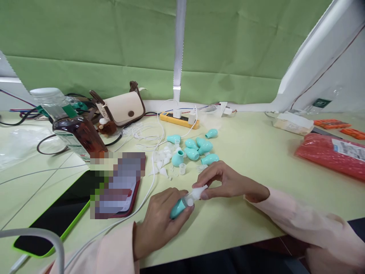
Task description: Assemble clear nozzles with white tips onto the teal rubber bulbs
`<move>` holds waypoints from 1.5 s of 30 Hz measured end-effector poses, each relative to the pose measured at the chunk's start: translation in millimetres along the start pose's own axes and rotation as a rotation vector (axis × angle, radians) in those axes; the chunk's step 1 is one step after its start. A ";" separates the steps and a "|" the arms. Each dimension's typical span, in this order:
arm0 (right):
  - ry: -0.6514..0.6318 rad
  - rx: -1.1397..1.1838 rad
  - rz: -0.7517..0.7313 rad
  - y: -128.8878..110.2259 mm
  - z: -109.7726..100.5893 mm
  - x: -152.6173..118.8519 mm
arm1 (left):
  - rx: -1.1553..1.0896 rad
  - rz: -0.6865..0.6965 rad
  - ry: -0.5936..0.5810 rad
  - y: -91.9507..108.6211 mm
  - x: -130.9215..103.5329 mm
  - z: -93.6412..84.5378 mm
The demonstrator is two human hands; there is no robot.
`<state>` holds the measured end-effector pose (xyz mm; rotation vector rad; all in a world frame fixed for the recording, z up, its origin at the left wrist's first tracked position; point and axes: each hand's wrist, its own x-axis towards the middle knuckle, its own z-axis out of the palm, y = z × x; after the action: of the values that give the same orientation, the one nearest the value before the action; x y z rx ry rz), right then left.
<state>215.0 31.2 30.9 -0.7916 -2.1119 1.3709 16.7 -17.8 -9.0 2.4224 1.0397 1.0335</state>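
Near the table's front edge, my left hand (164, 219) is closed around a glossy turquoise bulb-shaped piece (178, 208), its translucent end pointing right. My right hand (221, 180) pinches a small white plastic part (199, 192) against that end, so the two hands nearly meet. Beyond them several turquoise bulbs (191, 153) lie loosely grouped. One bulb (178, 158) shows its dark round opening. Small white and translucent pieces (163, 159) are scattered to their left, with a clear little cup (182, 169) beside them.
Two phones, one green-edged (57, 213) and one red-edged (122, 190), lie at left below a brown bottle (80, 133). A cream handbag (124, 108), yellow power strip (179, 120) and white cables (151, 182) stand behind. A red package (330, 154) and white box (293, 123) are right.
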 end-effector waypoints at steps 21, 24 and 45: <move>0.064 0.071 -0.056 7.4 -1.8 -0.1 | -0.053 -0.065 0.073 -1.9 8.8 -4.5; 0.059 0.138 -0.016 9.2 0.4 0.6 | -0.035 -0.065 0.059 -1.1 8.2 -4.5; 1.241 -0.065 -0.338 17.9 -92.6 6.1 | -0.234 -0.174 -0.091 -2.5 6.4 -6.5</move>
<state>277.0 100.2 49.2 -0.9046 -1.1889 0.3798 13.8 -11.4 -2.7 2.1305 1.0170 0.9219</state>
